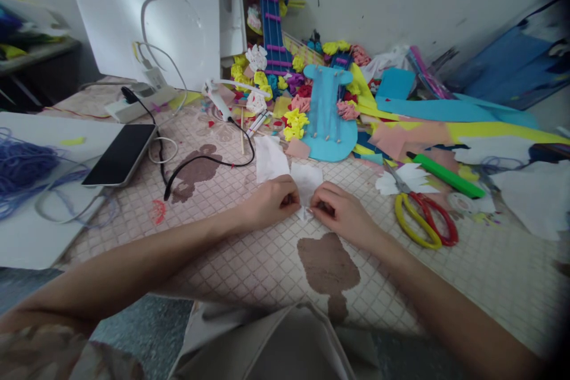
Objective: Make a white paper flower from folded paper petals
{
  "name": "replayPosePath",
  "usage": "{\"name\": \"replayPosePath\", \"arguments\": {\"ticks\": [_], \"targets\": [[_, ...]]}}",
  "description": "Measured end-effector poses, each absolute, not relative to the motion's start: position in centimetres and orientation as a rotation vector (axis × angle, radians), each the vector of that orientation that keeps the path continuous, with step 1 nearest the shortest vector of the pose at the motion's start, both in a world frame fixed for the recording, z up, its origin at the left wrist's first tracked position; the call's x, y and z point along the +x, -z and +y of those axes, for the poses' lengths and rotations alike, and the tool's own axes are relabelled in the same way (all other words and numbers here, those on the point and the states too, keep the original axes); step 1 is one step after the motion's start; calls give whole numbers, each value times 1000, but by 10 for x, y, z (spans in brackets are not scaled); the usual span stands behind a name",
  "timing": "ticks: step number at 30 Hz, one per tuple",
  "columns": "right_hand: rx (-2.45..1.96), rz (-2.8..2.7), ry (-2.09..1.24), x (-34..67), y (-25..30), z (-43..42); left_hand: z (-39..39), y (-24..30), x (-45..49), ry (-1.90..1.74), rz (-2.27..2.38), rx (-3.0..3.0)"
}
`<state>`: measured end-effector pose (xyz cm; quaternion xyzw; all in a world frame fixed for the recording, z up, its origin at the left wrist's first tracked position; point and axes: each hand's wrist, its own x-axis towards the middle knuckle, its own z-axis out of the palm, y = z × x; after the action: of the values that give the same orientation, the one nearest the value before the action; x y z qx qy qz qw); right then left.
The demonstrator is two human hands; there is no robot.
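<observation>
My left hand (281, 197) and my right hand (333, 206) meet over the table, each pinching the lower end of a small piece of white crepe paper (307, 177). The paper is gathered and crumpled between my fingertips, while its upper part spreads flat. Another white paper piece (271, 157) lies just beyond my left hand. To the right of my right hand rest scissors (421, 217) with one yellow and one red handle. A light-blue guitar-shaped cutout (327, 113) with strings and paper flowers lies farther back.
A glue gun (217, 100) with a black cord stands back left. Nearer on the left are a phone (120, 155) and purple yarn (24, 169). A green box cutter (447, 175) lies right, among coloured paper scraps. A dark-blue guitar neck (272, 27) leans at the wall.
</observation>
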<state>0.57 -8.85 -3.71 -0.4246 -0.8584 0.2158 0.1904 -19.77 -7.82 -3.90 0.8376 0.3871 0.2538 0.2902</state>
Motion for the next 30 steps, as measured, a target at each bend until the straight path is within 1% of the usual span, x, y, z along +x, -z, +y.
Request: {"name": "replayPosePath", "arguments": {"ticks": [8,23,30], "targets": [[-1206,-2411,-571,4,37,-90,-80,46,-195,-726,1063,2287],[-1224,-2450,-432,1,39,-93,-83,46,-192,-706,1143,2379],[-1216,-2429,-480,2,39,-94,-86,43,-191,-684,1134,2402]]}}
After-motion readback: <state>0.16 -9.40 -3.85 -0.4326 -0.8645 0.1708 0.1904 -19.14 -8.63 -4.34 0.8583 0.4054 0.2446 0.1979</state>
